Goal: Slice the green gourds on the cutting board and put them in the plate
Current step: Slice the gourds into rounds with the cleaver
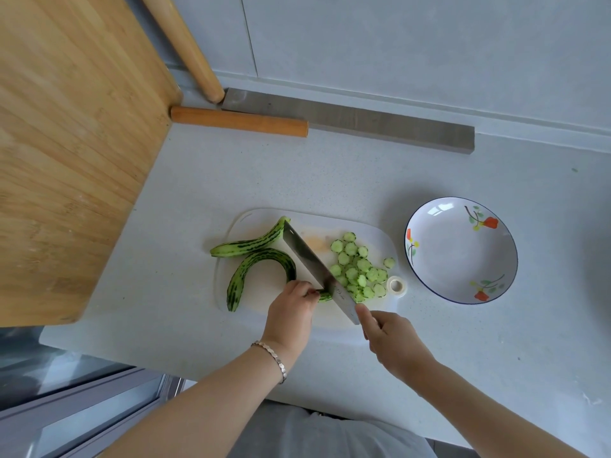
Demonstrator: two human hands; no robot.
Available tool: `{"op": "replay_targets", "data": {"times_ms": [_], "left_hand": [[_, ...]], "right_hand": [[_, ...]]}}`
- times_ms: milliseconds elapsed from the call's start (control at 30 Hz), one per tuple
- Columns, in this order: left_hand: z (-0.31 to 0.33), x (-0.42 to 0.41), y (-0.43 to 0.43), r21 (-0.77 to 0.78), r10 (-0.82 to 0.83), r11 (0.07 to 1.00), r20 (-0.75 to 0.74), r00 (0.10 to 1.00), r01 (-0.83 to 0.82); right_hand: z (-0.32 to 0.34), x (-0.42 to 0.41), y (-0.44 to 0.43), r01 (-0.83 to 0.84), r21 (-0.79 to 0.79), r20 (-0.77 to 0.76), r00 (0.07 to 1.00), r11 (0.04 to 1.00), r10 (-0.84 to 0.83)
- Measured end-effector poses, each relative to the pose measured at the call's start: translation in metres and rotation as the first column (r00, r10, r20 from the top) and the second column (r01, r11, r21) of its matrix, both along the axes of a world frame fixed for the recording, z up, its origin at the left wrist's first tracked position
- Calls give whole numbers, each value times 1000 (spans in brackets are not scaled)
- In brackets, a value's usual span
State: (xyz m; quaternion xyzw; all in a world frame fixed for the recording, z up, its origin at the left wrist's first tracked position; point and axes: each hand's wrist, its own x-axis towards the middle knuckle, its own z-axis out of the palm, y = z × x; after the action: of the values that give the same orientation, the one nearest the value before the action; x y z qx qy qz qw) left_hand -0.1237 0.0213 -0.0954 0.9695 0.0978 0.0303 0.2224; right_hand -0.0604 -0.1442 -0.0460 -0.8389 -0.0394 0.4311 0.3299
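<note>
- A large wooden board (72, 153) fills the upper left of the frame and stands on the pale tabletop (330, 180).
- Just right of it, at the top, a rolling pin (185, 44) leans with its end touching a long grey metal bar (380, 127) that lies along the wall. A shorter wooden stick (238, 121) lies in front of the bar.
- The white cutting board (264, 292) lies in the centre of the frame.
- Two curved, dark-striped green gourds lie on the cutting board's left half.
  - The upper gourd (248, 244) runs from the board's left edge up to the far tip of the blade.
  - The lower gourd (256, 261) arches, one end at the board's lower left and the other under the fingers.
- The left hand (291, 312), with a bracelet (272, 358) on the wrist, reaches in from the lower centre. Its grip is curled, pinching the lower gourd's end close against the blade.
- The cleaver (307, 259) crosses the board diagonally, and its edge meets the lower gourd's end beside the fingertips.
- Right of the blade, round green slices (357, 272) lie heaped on the board's right half. One slice sits apart, nearer the board's right edge.
- The right hand (390, 342) comes in from the lower right. Its grip is wrapped round the cleaver's handle, which is hidden in the fist, with one finger up on the blade's heel.
- A roll of white tape (395, 285) sits at the board's right corner.
- The plate (463, 259), white with a blue rim and painted flowers, rests on the tabletop right of the board, near it but apart.
</note>
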Motion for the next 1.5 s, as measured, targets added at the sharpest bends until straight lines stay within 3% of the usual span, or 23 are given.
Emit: {"op": "replay_targets", "data": {"times_ms": [167, 300, 367, 467, 567, 633, 700, 733, 800, 867, 967, 1034, 1200, 1500], "left_hand": [[-2, -1, -1, -12, 6, 1000, 7, 1000, -6], [-1, 0, -1, -29, -4, 1000, 7, 1000, 4], [1, -1, 1, -37, 6, 999, 100, 995, -2], [22, 1, 4, 15, -6, 1000, 343, 939, 1], [53, 12, 9, -25, 23, 1000, 491, 871, -12], [72, 26, 15, -64, -11, 997, 392, 920, 39], [83, 40, 23, -38, -122, 991, 90, 988, 126], [85, 45, 27, -15, -189, 982, -113, 976, 188], [81, 52, 32, 50, -309, 929, -440, 843, 367], [72, 57, 34, 40, -373, 871, -596, 711, 490], [62, 67, 34, -104, -404, 878, -684, 607, 467], [57, 73, 33, -165, -414, 887, -698, 585, 430], [43, 87, 33, -112, -406, 886, -655, 637, 450], [18, 105, 28, -66, -313, 933, -633, 708, 353]], "right_hand": [[-9, -6, 6, -6, -14, 30, 1000, 1000, 6], [-8, 1, 7, 201, 61, -147, 971, 978, -191], [-2, 7, 6, 203, 71, -161, 969, 977, -190], [10, 16, -1, 25, 11, 73, 997, 1000, -26], [20, 27, -9, -145, -91, 271, 948, 985, 165], [23, 34, -12, -258, -195, 327, 892, 946, 311], [25, 39, -14, -343, -298, 318, 845, 891, 431], [25, 40, -14, -378, -329, 307, 824, 865, 477], [23, 43, -16, -429, -357, 321, 778, 830, 540], [22, 45, -18, -466, -376, 354, 726, 801, 589], [20, 49, -23, -503, -415, 393, 653, 758, 648], [20, 52, -26, -547, -442, 391, 595, 711, 702], [14, 53, -25, -664, -409, 439, 458, 626, 773], [7, 55, -38, -650, -316, 562, 459, 691, 688]]}}
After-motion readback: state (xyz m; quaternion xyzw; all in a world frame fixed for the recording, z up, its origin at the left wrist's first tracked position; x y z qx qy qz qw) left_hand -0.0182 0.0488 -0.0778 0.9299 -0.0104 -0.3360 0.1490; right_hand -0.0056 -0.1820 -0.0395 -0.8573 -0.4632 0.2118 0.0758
